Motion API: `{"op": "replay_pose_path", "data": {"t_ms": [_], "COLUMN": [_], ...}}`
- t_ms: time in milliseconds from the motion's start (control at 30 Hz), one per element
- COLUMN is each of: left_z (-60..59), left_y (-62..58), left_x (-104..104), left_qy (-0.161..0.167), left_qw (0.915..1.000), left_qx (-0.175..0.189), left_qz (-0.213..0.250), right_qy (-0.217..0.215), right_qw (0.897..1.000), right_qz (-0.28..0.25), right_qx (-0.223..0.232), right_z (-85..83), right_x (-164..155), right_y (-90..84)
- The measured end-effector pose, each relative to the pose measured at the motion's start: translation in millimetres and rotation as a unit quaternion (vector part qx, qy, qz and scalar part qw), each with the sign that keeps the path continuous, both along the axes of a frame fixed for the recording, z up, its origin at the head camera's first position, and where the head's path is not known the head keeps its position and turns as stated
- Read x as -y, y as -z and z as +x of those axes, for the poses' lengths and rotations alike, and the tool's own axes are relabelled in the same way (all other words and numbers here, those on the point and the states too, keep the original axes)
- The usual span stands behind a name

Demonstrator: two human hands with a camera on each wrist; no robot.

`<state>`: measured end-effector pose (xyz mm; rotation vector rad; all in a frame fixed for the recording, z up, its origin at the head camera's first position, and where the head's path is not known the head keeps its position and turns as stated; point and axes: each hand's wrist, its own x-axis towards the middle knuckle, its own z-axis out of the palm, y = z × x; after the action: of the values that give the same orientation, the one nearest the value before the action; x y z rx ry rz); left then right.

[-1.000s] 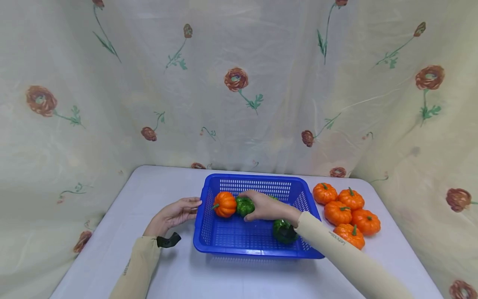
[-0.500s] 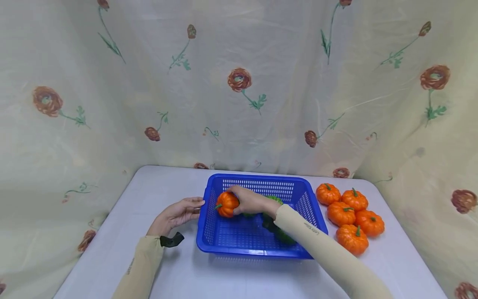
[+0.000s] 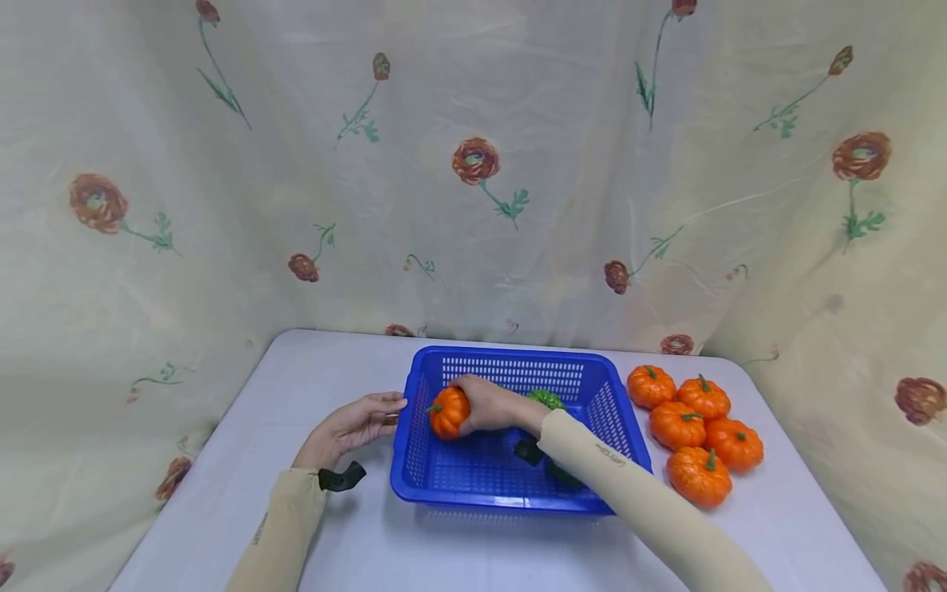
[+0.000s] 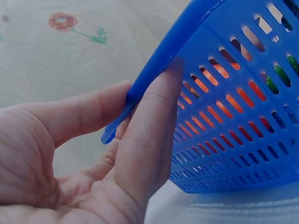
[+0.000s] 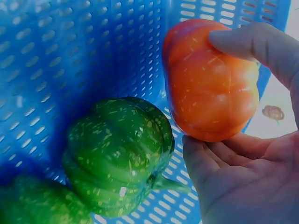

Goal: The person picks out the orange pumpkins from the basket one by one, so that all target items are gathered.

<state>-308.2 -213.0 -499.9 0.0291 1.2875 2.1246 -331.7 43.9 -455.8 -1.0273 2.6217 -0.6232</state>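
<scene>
A pale cream curtain (image 3: 473,164) hangs all around the scene as a backdrop, behind the grip and to both sides of it. It has a print of reddish-brown flowers with thin green stems, and it shows soft folds. Below the grip there is a table (image 3: 370,543) with a light lilac-grey top and rounded far corners. The light is even and soft, with only weak shadows.

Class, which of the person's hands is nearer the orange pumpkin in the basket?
Right. The right hand grips the pumpkin; the left hand holds the basket rim outside.
</scene>
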Motion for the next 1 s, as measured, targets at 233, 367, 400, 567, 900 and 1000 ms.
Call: {"op": "replay_pose_path", "data": {"t_ms": [233, 367, 400, 567, 900, 1000], "left_z": [-1.3, -1.2, -1.2, -1.1, 0.3, 0.7], "left_y": [1.4, 2.1, 2.2, 0.5, -0.7, 1.2], "left_x": [1, 0, 0, -2, -3, -2], "left_qy": [-0.002, -0.004, -0.004, -0.008, -0.001, 0.002], "left_qw": [1.0000, 0.9999, 0.9999, 0.9999, 1.0000, 1.0000], "left_qx": [0.002, 0.009, 0.010, 0.006, 0.003, -0.001], "left_qz": [-0.009, -0.009, -0.009, -0.008, -0.003, -0.001], "right_qy": [0.009, 0.020, 0.025, 0.062, 0.205, 0.238], "right_qw": [0.998, 0.995, 0.995, 0.991, 0.966, 0.956], "right_qz": [-0.051, -0.081, -0.088, -0.110, -0.152, -0.165], "right_qx": [0.024, 0.045, 0.048, 0.052, 0.051, 0.039], "right_z": [17.9, 32.0, 36.1, 59.1, 105.4, 116.4], "right_x": [-21, -40, -45, -78, -184, -218], "right_y": [-11.5, -18.4, -21.2, -37.7, -46.8, -46.2]}}
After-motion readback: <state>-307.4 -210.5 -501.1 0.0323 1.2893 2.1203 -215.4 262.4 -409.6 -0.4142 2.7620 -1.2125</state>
